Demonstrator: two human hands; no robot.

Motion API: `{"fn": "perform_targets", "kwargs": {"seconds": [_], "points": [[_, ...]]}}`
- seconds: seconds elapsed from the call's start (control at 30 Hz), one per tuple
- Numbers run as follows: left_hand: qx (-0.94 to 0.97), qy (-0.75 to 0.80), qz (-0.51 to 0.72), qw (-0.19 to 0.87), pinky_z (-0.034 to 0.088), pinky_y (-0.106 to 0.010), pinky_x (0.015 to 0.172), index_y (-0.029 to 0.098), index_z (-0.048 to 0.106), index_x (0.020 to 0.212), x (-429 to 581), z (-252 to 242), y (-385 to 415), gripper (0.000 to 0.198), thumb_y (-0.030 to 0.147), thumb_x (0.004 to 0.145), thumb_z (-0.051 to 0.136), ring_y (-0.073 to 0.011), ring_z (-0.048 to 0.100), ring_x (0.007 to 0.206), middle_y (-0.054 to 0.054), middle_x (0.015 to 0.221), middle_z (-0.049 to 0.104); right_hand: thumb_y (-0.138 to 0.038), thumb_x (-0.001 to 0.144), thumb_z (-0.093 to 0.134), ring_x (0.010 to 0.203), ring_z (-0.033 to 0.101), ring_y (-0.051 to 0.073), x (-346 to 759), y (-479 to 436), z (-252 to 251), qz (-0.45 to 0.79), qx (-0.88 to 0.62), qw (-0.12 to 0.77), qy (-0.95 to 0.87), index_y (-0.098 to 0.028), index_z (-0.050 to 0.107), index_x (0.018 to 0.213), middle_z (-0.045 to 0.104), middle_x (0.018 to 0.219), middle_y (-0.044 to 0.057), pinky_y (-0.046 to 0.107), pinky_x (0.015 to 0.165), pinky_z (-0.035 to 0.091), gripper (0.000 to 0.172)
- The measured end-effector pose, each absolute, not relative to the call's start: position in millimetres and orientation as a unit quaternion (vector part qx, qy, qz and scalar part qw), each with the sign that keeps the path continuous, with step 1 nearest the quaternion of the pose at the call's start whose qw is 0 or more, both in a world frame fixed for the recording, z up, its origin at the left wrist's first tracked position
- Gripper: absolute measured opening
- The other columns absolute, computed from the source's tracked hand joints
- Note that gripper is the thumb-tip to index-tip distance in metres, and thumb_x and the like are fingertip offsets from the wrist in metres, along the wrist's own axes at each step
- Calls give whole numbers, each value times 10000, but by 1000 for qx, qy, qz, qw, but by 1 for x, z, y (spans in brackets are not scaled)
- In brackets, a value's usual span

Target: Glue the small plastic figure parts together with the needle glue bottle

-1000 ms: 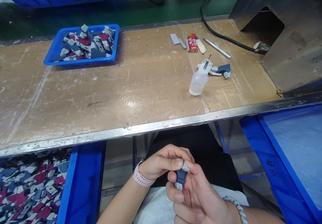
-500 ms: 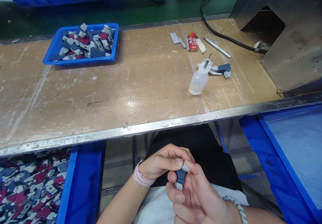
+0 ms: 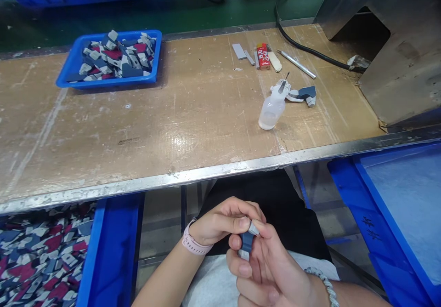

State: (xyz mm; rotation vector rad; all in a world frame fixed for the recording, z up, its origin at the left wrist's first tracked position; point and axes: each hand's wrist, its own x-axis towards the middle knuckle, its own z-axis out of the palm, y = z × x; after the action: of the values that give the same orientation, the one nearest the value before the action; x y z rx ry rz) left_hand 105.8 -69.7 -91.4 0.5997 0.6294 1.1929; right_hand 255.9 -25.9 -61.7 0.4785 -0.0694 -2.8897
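Over my lap, below the bench edge, both hands are closed on one small dark blue and light grey plastic part [image 3: 246,241]. My left hand [image 3: 230,219] pinches its upper grey end between thumb and fingers. My right hand [image 3: 268,265] grips the same part, thumb against the grey tip and fingers curled around the blue middle and lower grey end. The fingers hide some of the part. On the bench ahead stands a translucent squeeze bottle [image 3: 271,111] with a thin nozzle. Beside it lies a similar blue and grey piece [image 3: 306,94] with white material around it.
A blue tray [image 3: 113,85] of blue, grey and red parts sits at back left. Below left is a larger blue bin [image 3: 110,252] full of them. A red box [image 3: 263,57], a metal pen-like tool [image 3: 296,64] and a black cable [image 3: 310,51] lie behind the bottle. Another blue bin [image 3: 382,233] stands right.
Both hands keep nearly the same grip on the plastic part. The whole view has shifted very slightly; nothing on the bench has moved.
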Motion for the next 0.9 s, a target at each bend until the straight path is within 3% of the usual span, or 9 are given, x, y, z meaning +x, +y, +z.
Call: {"fn": "perform_targets", "kwargs": {"seconds": [0.17,0.9], "points": [[277,280,548,738,457,-329,778,122,688,871,106,-92,-69,334,454,863,729,-180,599,841,-42,858,629,-666,831,667,280,300,-3,254,-23,-55,-986,131,95,-25,-192,481,907,595,682,-89,158,340,254,514],[280,269,551,739,450,-322,766,127,684,858,107,-93,-68,340,466,866,720,-178,595,832,-33,842,621,-661,827,680,279,300,-7,253,-23,-53,-986,139,93,-27,-189,492,908,611,683,-86,149,341,263,515]]}}
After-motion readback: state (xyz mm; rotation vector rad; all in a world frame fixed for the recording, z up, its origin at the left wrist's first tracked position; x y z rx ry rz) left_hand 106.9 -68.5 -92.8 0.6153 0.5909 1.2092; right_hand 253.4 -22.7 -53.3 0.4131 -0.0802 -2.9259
